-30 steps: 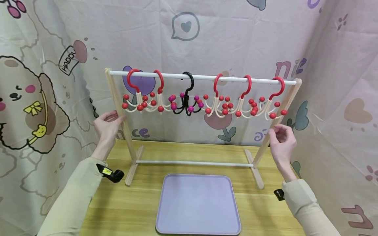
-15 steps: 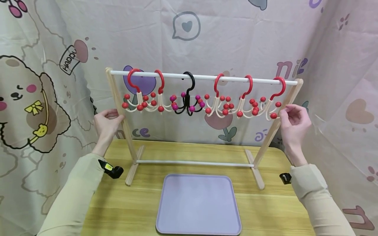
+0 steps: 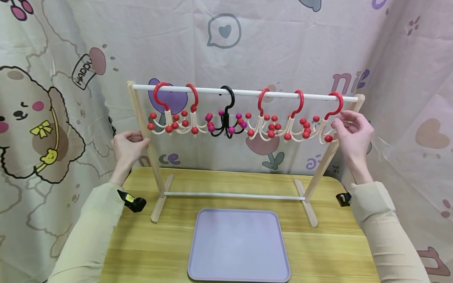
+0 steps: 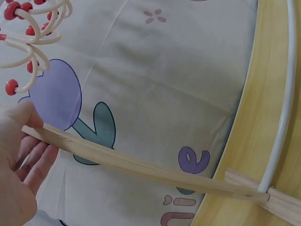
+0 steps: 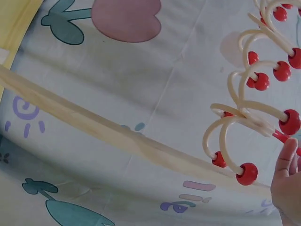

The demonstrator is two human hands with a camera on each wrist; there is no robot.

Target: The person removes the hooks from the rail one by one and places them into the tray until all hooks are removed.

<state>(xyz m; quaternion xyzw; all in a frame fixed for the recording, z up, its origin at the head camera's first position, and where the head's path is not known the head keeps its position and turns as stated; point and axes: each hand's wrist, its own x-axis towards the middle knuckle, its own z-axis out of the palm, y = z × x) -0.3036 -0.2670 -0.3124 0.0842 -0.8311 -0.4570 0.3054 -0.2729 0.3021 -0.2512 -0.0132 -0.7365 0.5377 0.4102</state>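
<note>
My left hand grips the left wooden post of the rack, thumb in front and fingers behind, as the left wrist view also shows. My right hand is raised beside the top of the right post, its fingers loosely bent. Its fingertips are close to the rightmost hanger, a claw hanger with a red hook, cream arms and red balls; whether they touch it is unclear. Similar red hangers hang along the white top rod. Among them is a black hanger with magenta balls.
A lilac tray lies on the wood-grain table in front of the rack. A white lower rod joins the rack's feet. Patterned curtain stands behind and at both sides.
My right hand has risen along the outside of the right post, up to the rightmost hanger's hook. My left hand has stayed on the left post.
</note>
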